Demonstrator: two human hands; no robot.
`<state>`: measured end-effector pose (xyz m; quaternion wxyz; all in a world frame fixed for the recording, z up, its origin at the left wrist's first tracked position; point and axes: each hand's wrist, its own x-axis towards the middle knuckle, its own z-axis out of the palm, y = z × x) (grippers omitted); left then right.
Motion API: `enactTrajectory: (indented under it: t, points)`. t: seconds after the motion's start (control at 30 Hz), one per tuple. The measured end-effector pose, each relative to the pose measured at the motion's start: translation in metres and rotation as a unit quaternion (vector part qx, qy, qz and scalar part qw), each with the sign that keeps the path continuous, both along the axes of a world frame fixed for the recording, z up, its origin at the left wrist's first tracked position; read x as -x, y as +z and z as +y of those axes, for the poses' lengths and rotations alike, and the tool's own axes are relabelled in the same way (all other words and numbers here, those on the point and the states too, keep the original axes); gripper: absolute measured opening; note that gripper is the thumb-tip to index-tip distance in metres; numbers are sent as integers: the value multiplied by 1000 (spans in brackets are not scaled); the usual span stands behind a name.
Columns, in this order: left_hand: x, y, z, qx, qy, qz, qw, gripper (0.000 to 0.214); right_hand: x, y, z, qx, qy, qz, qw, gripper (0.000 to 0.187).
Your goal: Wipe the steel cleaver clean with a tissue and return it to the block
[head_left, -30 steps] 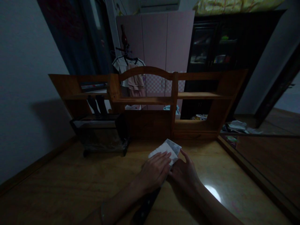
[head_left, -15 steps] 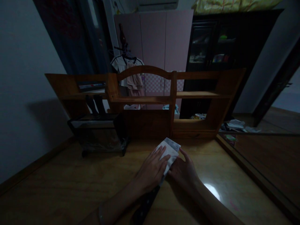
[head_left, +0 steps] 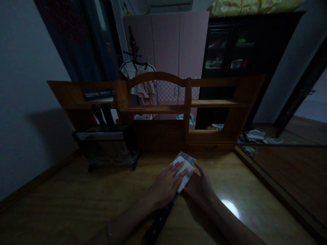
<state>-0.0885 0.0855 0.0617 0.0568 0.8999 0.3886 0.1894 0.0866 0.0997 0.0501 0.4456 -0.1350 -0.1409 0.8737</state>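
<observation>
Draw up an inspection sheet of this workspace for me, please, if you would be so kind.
Surface: wooden table, glossy, with a glare spot at the right.
Job's things: white sheet, cloth or paper, lying flat near the back; a dark handle sticks out from under the left hand toward the person, blade hidden.
Clutter: knife rack at the back left.
Grippers: left hand flat on the sheet, fingers spread; right hand at the sheet's right edge, grip unclear.
Cables: nothing seen.
Surroundings: wooden shelf unit along the table's back; pink wardrobe, dark cabinet and hanging clothes behind; dim light.
</observation>
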Motion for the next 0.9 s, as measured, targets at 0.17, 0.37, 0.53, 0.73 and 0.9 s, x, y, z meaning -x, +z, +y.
enactTrajectory:
  t: [0.17, 0.37, 0.53, 0.73, 0.9]
  points:
    - [1, -1, 1, -11, -16, 10, 1000, 49, 1, -1, 0, 2, -5, 2, 1000, 49]
    - [2, -6, 3, -35, 29, -1, 999, 50, 0, -1, 0, -4, -6, -7, 1000, 32]
    - [4, -9, 8, -46, 33, -11, 998, 49, 0, 2, -1, -12, -13, -18, 1000, 35]
    - [5, 0, 5, 24, -94, -18, 995, 49, 3, 4, -2, 20, -40, -15, 999, 33]
    - [4, 6, 0, 26, -124, -22, 992, 51, 5, 7, -2, 20, -53, -15, 998, 27]
